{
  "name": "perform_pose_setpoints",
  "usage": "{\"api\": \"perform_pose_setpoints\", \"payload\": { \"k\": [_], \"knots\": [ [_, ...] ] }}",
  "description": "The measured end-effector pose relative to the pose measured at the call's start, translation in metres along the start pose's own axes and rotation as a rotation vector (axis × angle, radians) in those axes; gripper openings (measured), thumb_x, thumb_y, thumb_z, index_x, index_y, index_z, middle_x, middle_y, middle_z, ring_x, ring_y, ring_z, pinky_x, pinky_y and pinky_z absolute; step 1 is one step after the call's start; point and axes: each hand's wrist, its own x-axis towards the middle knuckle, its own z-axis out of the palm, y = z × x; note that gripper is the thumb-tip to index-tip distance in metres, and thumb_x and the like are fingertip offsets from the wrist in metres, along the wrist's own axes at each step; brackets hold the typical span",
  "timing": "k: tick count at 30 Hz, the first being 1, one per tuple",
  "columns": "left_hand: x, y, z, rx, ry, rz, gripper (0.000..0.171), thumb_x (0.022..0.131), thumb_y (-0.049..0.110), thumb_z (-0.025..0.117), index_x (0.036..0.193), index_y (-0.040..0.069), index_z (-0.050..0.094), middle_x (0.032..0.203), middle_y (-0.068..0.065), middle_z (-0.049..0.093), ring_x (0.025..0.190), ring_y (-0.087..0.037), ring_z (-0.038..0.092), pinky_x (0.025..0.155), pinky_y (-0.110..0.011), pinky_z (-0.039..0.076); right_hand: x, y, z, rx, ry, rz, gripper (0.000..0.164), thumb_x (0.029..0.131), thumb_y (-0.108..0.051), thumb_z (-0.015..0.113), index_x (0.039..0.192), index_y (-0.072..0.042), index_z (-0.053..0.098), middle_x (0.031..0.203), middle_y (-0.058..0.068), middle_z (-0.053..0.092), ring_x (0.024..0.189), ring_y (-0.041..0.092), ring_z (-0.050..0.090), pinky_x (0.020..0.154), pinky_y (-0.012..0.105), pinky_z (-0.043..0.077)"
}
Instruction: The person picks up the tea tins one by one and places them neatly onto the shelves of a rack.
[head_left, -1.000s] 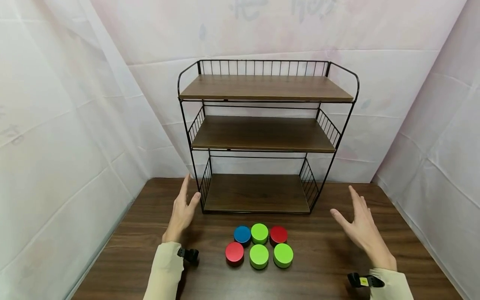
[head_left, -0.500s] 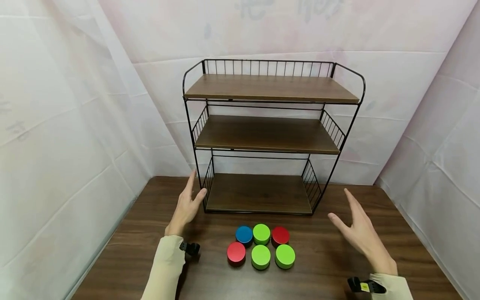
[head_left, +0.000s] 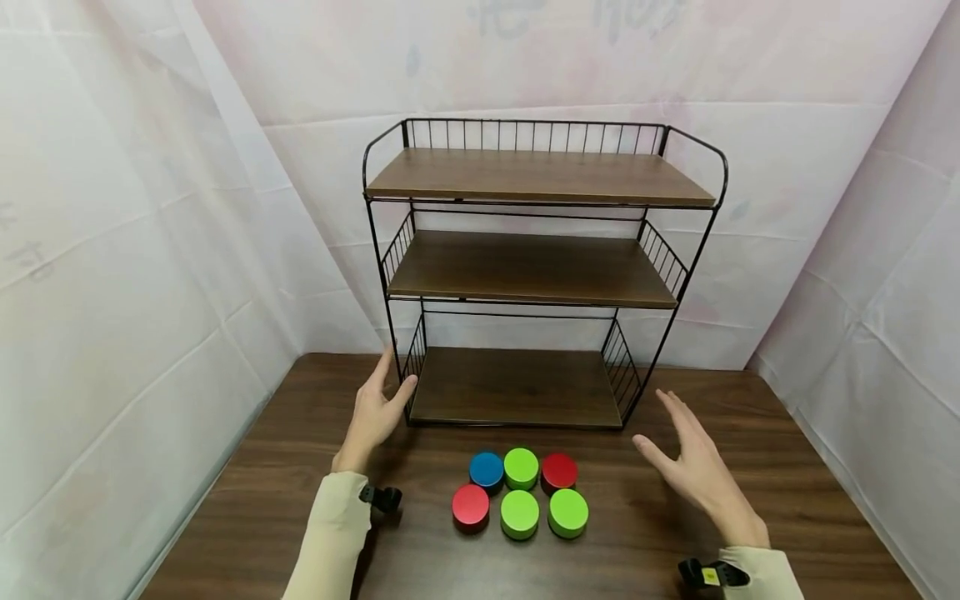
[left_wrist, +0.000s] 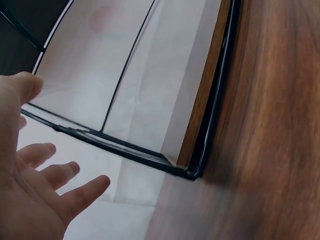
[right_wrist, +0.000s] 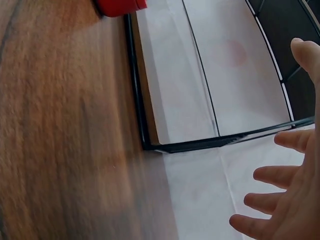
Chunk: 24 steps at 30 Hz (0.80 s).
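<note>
A three-tier shelf rack [head_left: 525,275] with black wire sides and brown boards stands at the back of the table. My left hand [head_left: 375,408] is at its lower left front post, fingers spread and holding nothing; whether it touches the post I cannot tell. To the right of the rack, my right hand [head_left: 697,467] hovers with fingers extended, holding nothing. In front lie two rows of round blocks: a blue block [head_left: 487,472], a green block [head_left: 521,468] and a red block [head_left: 558,473] behind, with a red block [head_left: 470,508] and two green blocks [head_left: 520,514] nearer.
The brown wood-grain table [head_left: 255,483] carries everything. White cloth [head_left: 150,208] hangs behind and on both sides. A black band with a small device [head_left: 381,498] sits on the left wrist, and another device [head_left: 712,573] on the right one.
My right hand has moved left towards the rack. My left hand has shifted slightly nearer the rack's left post. The blocks and rack stay put while the head view shifts a little.
</note>
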Motion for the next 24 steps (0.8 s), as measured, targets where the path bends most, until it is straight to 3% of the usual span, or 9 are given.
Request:
{"api": "perform_pose_setpoints", "payload": {
  "k": [4, 6, 8, 11, 12, 16, 19, 20, 24],
  "knots": [
    [0.002, 0.001, 0.005, -0.047, 0.028, -0.029, 0.065, 0.107, 0.032, 0.057, 0.164, 0.020, 0.029, 0.168, -0.010, 0.030, 0.152, -0.032, 0.035, 0.108, -0.054, 0.049, 0.000, -0.002, 0.009, -0.003, 0.006, -0.016, 0.081, 0.097, -0.046, 0.069, 0.164, -0.022, 0.029, 0.167, 0.021, 0.027, 0.148, 0.052, 0.032, 0.106, 0.077, 0.033],
    [0.003, 0.001, 0.007, -0.065, 0.051, -0.049, 0.059, 0.108, 0.031, 0.056, 0.162, 0.023, 0.035, 0.164, -0.010, 0.040, 0.139, -0.030, 0.051, 0.100, -0.041, 0.054, 0.001, -0.004, 0.011, -0.003, 0.003, -0.022, 0.080, 0.097, -0.046, 0.069, 0.163, -0.019, 0.031, 0.167, 0.022, 0.028, 0.148, 0.052, 0.032, 0.105, 0.077, 0.034],
    [0.004, 0.001, 0.010, -0.092, 0.066, -0.062, 0.054, 0.109, 0.031, 0.055, 0.160, 0.025, 0.040, 0.158, -0.012, 0.049, 0.132, -0.030, 0.057, 0.095, -0.025, 0.052, 0.001, -0.006, 0.013, -0.002, -0.002, -0.025, 0.080, 0.097, -0.046, 0.069, 0.163, -0.018, 0.032, 0.166, 0.023, 0.029, 0.148, 0.053, 0.032, 0.105, 0.078, 0.033],
    [0.003, 0.007, 0.010, -0.140, 0.060, -0.085, 0.049, 0.110, 0.025, 0.052, 0.158, 0.022, 0.043, 0.153, -0.016, 0.054, 0.128, -0.033, 0.061, 0.089, -0.006, 0.044, 0.001, -0.007, 0.015, -0.001, -0.009, -0.027, 0.079, 0.097, -0.046, 0.069, 0.162, -0.017, 0.033, 0.166, 0.023, 0.030, 0.148, 0.053, 0.031, 0.105, 0.079, 0.033],
    [0.002, 0.012, 0.009, -0.145, 0.053, -0.093, 0.049, 0.110, 0.023, 0.052, 0.158, 0.019, 0.043, 0.152, -0.018, 0.054, 0.135, -0.033, 0.057, 0.092, -0.002, 0.041, 0.001, -0.008, 0.016, -0.003, -0.013, -0.027, 0.079, 0.097, -0.047, 0.069, 0.162, -0.017, 0.034, 0.166, 0.023, 0.030, 0.148, 0.053, 0.031, 0.105, 0.079, 0.033],
    [0.000, 0.014, 0.010, -0.154, 0.044, -0.114, 0.048, 0.110, 0.026, 0.051, 0.158, 0.017, 0.044, 0.158, -0.011, 0.048, 0.146, -0.029, 0.047, 0.098, -0.001, 0.037, 0.000, -0.009, 0.019, -0.012, -0.023, -0.027, 0.079, 0.097, -0.048, 0.069, 0.162, -0.018, 0.034, 0.165, 0.023, 0.031, 0.148, 0.053, 0.032, 0.104, 0.079, 0.033],
    [0.001, -0.001, 0.016, -0.172, 0.066, -0.083, 0.047, 0.110, 0.030, 0.051, 0.156, 0.017, 0.048, 0.158, -0.005, 0.049, 0.147, -0.029, 0.046, 0.100, -0.002, 0.036, 0.000, -0.010, 0.020, -0.012, -0.022, -0.032, 0.079, 0.097, -0.047, 0.069, 0.161, -0.018, 0.035, 0.165, 0.024, 0.032, 0.148, 0.054, 0.032, 0.105, 0.079, 0.033],
    [0.002, -0.007, 0.018, -0.182, 0.073, -0.072, 0.047, 0.110, 0.030, 0.051, 0.155, 0.016, 0.049, 0.158, -0.005, 0.049, 0.146, -0.029, 0.046, 0.100, -0.002, 0.036, 0.000, -0.011, 0.021, -0.013, -0.020, -0.034, 0.079, 0.096, -0.047, 0.069, 0.161, -0.019, 0.035, 0.164, 0.024, 0.032, 0.148, 0.053, 0.032, 0.105, 0.079, 0.033],
    [0.004, -0.001, 0.020, -0.230, 0.083, -0.060, 0.044, 0.110, 0.019, 0.051, 0.152, 0.005, 0.051, 0.156, -0.013, 0.050, 0.145, -0.036, 0.046, 0.098, 0.000, 0.037, 0.001, -0.011, 0.019, -0.008, -0.005, -0.042, 0.079, 0.096, -0.046, 0.071, 0.161, -0.017, 0.036, 0.163, 0.025, 0.034, 0.147, 0.053, 0.034, 0.105, 0.078, 0.034]
  ]
}}
